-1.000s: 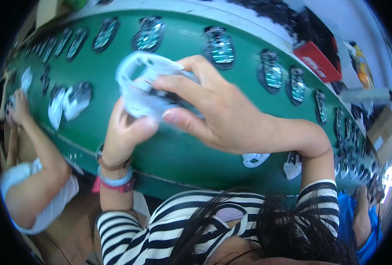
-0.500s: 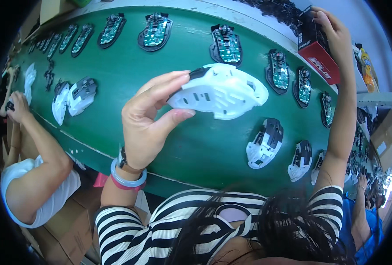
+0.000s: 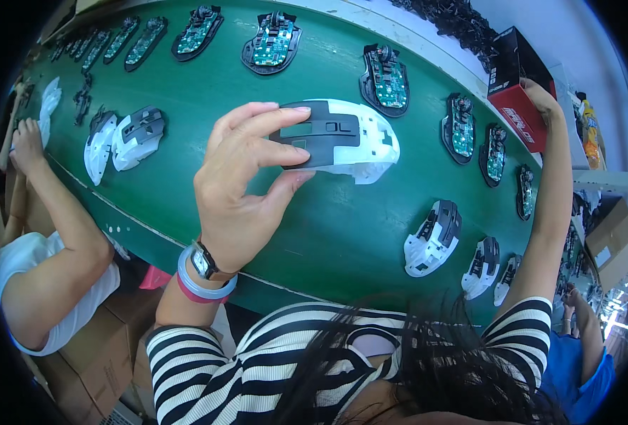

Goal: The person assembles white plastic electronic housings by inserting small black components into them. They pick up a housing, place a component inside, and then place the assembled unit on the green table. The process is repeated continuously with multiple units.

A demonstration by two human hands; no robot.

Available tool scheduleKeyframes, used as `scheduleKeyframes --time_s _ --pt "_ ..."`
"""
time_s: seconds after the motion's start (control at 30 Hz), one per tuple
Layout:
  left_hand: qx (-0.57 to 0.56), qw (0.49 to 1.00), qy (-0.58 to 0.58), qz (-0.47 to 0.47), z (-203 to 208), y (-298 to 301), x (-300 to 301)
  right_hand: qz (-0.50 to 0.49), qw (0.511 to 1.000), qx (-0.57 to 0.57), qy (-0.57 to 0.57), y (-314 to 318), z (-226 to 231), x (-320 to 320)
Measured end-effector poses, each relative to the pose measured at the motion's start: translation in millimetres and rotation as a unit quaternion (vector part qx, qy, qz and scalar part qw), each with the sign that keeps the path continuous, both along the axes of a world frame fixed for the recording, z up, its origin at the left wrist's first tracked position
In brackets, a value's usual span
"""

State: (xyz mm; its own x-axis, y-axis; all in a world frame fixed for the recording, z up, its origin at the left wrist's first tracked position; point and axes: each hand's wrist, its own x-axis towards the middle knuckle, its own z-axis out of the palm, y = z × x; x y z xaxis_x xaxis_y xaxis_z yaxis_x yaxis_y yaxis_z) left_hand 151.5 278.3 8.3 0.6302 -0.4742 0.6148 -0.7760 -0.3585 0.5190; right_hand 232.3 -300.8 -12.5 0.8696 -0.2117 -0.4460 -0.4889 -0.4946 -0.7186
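Note:
Up over the green bench, my left hand (image 3: 240, 180) pinches a computer mouse's top shell (image 3: 363, 134), white with dark grey buttons, its outer face turned up. Thumb is below, fingers on top, at the dark end. At the upper right, my right hand (image 3: 542, 100) reaches into a black and red box (image 3: 530, 133); its fingers are hidden inside. Nearest the held shell on the bench is a black mouse base with a green circuit board (image 3: 387, 83). Another white and grey shell (image 3: 433, 241) lies to the right.
Several mouse bases with boards (image 3: 271, 46) line the green bench (image 3: 328, 248). Two shells (image 3: 138, 138) lie on the left. Small black parts (image 3: 463, 32) are heaped at the back. A co-worker's arm (image 3: 73, 227) is at the left, a blue-sleeved person (image 3: 583, 361) at the lower right.
My left hand has turned the shell from its white inner side to its outer face. My right hand has shifted from the box's upper edge down into the box.

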Motion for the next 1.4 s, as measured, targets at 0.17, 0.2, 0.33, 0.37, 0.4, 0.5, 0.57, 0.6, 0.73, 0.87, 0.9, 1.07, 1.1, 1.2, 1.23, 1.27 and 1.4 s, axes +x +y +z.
scheduleKeyframes --time_s 0.17,0.2,0.33,0.37,0.4,0.5,0.57,0.6,0.73,0.87,0.9,1.07,1.1,1.2,1.23,1.27,1.4 --pt "-0.23 0.949 0.199 -0.083 -3.3 -9.8 -1.2 -0.008 0.964 -0.252 -0.084 -42.0 11.3 -19.3" --pt "-0.306 0.911 0.257 -0.099 -3.3 -12.0 -3.2 -0.02 0.922 -0.366 -0.127 -43.4 10.4 -21.2" --pt "-0.436 0.704 0.54 -0.15 -2.4 -8.4 -7.3 -0.114 0.792 -0.55 -0.24 41.0 36.8 -40.5" --pt "-0.44 0.681 0.562 -0.164 -2.7 -10.6 -5.9 -0.109 0.821 -0.473 -0.3 51.4 43.3 -50.6" --pt "-0.441 0.664 0.58 -0.171 -3.4 -13.4 -2.9 -0.103 0.842 -0.392 -0.357 63.3 50.2 -61.1" --pt "-0.439 0.618 0.625 -0.185 -6.9 -16.1 3.5 -0.044 0.911 -0.126 -0.39 206.3 93.0 -101.7" --pt "-0.438 0.646 0.603 -0.165 -7.0 -6.4 -4.3 0.092 0.909 0.043 -0.404 304.0 99.3 -109.5" --pt "-0.438 0.655 0.593 -0.168 -8.4 -4.5 -5.4 0.148 0.906 0.085 -0.386 335.0 98.7 -109.4" --pt "-0.402 0.783 0.453 -0.138 -13.5 -10.5 -1.6 0.222 0.918 0.113 -0.309 363.6 96.8 -102.8" --pt "-0.332 0.875 0.329 -0.127 -9.9 2.3 5.2 0.239 0.914 0.097 -0.313 359.4 98.1 -108.4" --pt "-0.326 0.881 0.318 -0.126 -11.1 4.1 5.4 0.241 0.912 0.099 -0.315 360.9 100.8 -111.9" --pt "-0.274 0.902 0.318 -0.101 -1.4 6.4 0.3 0.262 0.891 0.039 -0.369 380.6 90.4 -112.4" --pt "-0.26 0.913 0.294 -0.109 -4.5 6.8 2.3 0.252 0.896 0.03 -0.365 386.4 88.3 -111.9" --pt "-0.253 0.922 0.277 -0.097 -5.0 10.0 5.1 0.286 0.872 -0.035 -0.395 385.9 85.8 -101.0" --pt "-0.253 0.923 0.272 -0.094 -6.1 10.2 7.2 0.301 0.857 -0.055 -0.415 384.6 83.6 -97.2" --pt "-0.254 0.925 0.268 -0.091 -7.1 10.7 8.3 0.295 0.859 -0.041 -0.416 385.6 80.9 -96.8" --pt "-0.267 0.922 0.267 -0.09 -7.7 10.4 7.6 0.225 0.893 0.069 -0.383 396.6 71.0 -99.3"
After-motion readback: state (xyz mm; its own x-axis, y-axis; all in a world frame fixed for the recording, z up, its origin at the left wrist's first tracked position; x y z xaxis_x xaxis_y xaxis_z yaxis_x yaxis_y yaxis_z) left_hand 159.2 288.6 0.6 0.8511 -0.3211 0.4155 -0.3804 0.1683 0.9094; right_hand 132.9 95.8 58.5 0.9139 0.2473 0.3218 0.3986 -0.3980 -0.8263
